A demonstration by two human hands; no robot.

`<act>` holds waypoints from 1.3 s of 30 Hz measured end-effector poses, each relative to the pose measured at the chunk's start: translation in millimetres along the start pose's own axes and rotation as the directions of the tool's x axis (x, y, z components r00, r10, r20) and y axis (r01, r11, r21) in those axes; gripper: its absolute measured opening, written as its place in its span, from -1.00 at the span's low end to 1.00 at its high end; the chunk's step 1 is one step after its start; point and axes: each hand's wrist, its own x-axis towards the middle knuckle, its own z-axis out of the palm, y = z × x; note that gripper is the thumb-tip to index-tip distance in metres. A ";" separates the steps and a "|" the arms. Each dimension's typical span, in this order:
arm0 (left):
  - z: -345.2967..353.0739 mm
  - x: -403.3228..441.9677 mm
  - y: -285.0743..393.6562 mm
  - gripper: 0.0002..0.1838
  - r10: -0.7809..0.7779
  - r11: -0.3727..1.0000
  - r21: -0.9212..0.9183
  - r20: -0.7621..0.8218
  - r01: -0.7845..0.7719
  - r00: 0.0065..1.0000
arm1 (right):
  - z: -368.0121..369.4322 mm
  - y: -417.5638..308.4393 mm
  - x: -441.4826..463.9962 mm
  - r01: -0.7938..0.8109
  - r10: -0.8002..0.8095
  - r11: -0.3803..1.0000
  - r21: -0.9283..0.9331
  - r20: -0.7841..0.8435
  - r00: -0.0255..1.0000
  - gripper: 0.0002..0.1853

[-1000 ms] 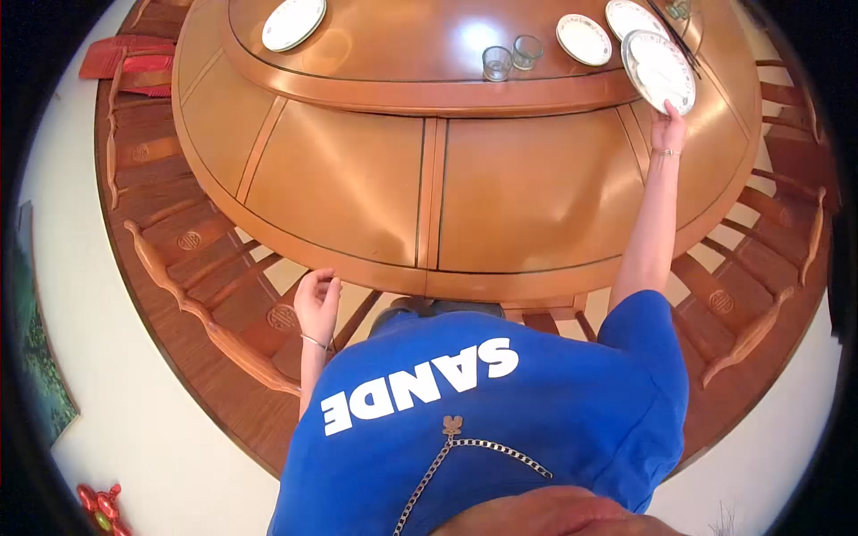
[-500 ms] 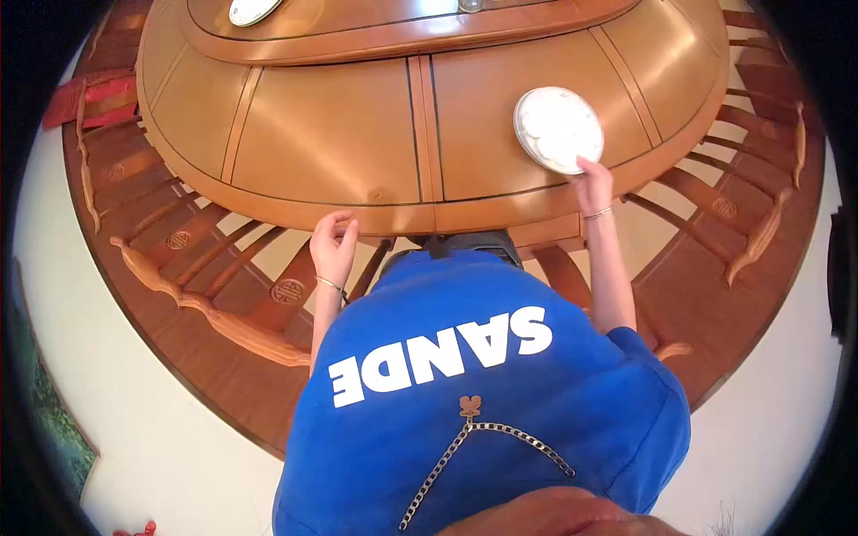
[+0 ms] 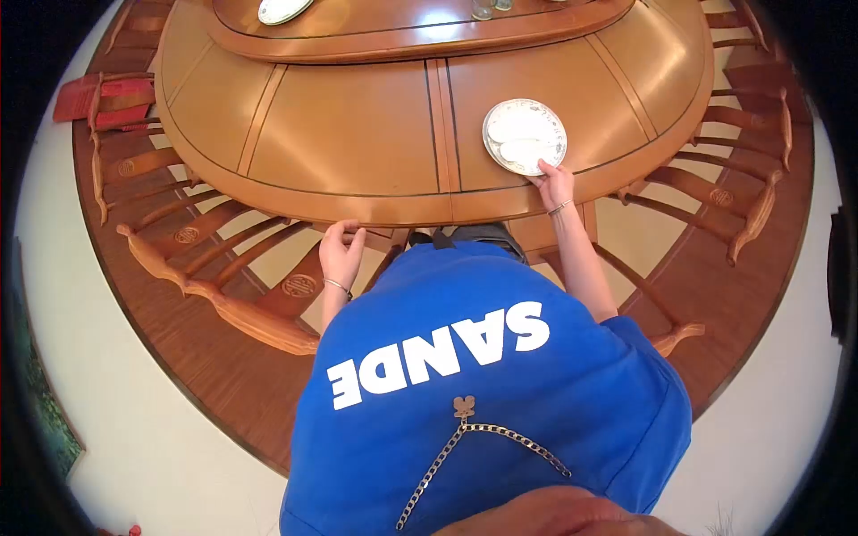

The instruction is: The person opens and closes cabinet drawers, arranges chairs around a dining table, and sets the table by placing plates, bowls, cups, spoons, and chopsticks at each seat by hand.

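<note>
The left hand (image 3: pixel 340 255), loosely open with curled fingers, is at the tabletop's (image 3: pixel 357 143) near edge, well left of the plate (image 3: pixel 529 118). The nearer right hand (image 3: pixel 556 185) grips its near rim; the round plate extends forward and slightly left, above the tabletop.

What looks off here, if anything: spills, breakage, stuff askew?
Nothing stands out. The plate in the right hand shows no visible break, and no spill shows on the table. The glasses are cut off by the frame's top edge, so can't vouch for those.
</note>
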 end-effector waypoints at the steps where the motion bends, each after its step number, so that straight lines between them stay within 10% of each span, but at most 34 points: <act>1: -1.4 -2.3 -2.1 -0.77 0.006 1.000 0.020 0.008 -0.006 1.000 | -0.3 -1.0 2.0 -0.015 0.015 0.999 -0.037 0.001 1.000 -0.82; 15: 23.3 -4.7 -5.4 -0.78 0.072 0.992 0.112 -0.063 -0.064 0.995 | -5.6 -49.4 31.3 -0.186 0.173 0.812 -0.554 -0.075 0.982 -0.61; 18: 31.3 1.5 4.8 -0.80 0.035 0.988 0.150 -0.046 -0.027 0.998 | -11.8 -91.8 58.1 -0.221 0.397 0.521 -0.825 0.005 0.918 -0.52; 20: 41.4 4.8 -2.0 -0.80 0.014 0.991 0.132 -0.065 -0.005 0.998 | -6.0 -137.8 82.1 -0.090 0.220 0.356 -0.930 -0.010 0.976 -0.52; 27: 57.5 1.0 15.6 -0.76 -0.066 0.978 0.198 -0.014 0.067 0.998 | 54.5 -288.3 234.8 0.380 -0.372 0.848 -0.370 0.096 0.923 -0.63; 39: 57.3 -8.6 24.4 -0.74 -0.297 0.931 0.188 -0.109 0.314 0.948 | 112.6 -354.6 449.2 0.260 -0.280 0.960 -0.103 -0.378 0.882 -0.58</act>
